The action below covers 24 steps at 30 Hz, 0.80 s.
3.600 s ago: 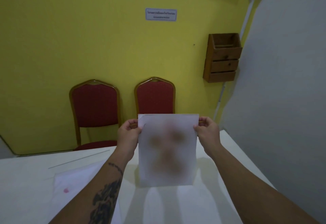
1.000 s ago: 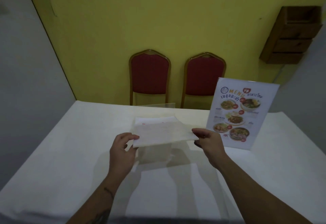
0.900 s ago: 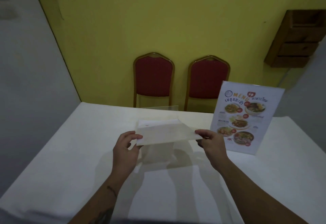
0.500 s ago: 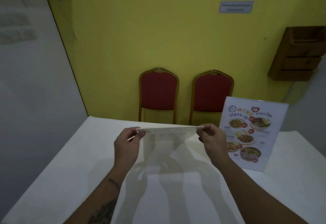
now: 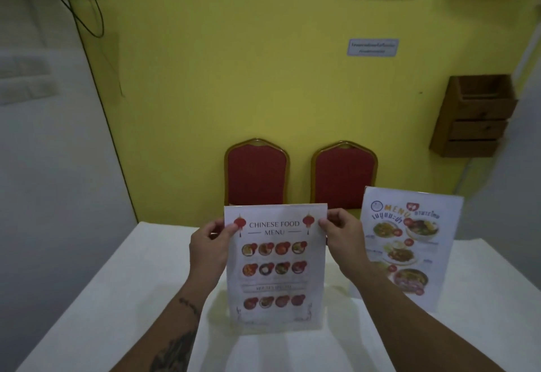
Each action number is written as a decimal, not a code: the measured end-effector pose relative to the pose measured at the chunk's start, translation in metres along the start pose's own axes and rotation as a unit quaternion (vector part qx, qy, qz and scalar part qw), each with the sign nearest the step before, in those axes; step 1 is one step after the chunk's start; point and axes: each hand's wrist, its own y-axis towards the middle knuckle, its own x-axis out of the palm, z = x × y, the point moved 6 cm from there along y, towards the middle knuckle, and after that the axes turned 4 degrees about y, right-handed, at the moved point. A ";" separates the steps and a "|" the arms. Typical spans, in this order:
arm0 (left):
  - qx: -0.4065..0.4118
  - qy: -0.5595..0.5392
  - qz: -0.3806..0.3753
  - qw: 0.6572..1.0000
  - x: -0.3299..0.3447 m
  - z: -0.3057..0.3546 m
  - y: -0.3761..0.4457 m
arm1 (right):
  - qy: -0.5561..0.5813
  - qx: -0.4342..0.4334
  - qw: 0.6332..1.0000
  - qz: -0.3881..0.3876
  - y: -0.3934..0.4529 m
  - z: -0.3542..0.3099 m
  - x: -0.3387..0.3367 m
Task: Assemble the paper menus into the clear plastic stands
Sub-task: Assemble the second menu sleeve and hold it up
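I hold a paper sheet headed "Chinese Food Menu" (image 5: 275,269) upright over the white table (image 5: 117,298), its printed face toward me. My left hand (image 5: 209,247) pinches its top left corner and my right hand (image 5: 342,240) pinches its top right corner. To the right stands a clear plastic stand (image 5: 409,243) with a colourful food menu inside it, upright on the table and apart from my hands. Whether an empty clear stand sits behind the held sheet is hidden.
Two red chairs with gold frames (image 5: 256,175) (image 5: 344,178) stand behind the table against the yellow wall. A wooden wall box (image 5: 474,117) hangs at the right. Grey walls close in on the left and right.
The sheet, held nearly flat and edge-on half a second ago, now hangs upright facing me. My view has tilted up and my hands have risen slightly.
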 end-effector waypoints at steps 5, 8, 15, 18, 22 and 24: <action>-0.011 0.009 0.017 1.000 0.004 -0.001 0.001 | -0.007 -0.002 1.000 0.011 -0.001 0.001 0.000; -0.008 0.005 0.031 0.999 0.004 -0.001 -0.001 | 0.005 0.009 1.000 0.008 -0.005 0.003 0.004; -0.007 0.008 0.034 0.999 0.004 -0.015 -0.010 | -0.019 0.004 1.000 0.010 -0.017 0.011 0.011; -0.007 -0.007 0.041 0.999 0.005 -0.013 -0.005 | -0.022 -0.001 1.000 0.009 -0.011 0.008 0.015; -0.009 -0.024 0.048 0.999 0.006 -0.008 0.007 | -0.016 -0.007 1.000 0.019 0.000 0.003 0.019; -0.007 -0.026 0.051 0.998 0.006 -0.006 0.015 | -0.017 -0.001 1.000 0.025 0.008 0.001 0.024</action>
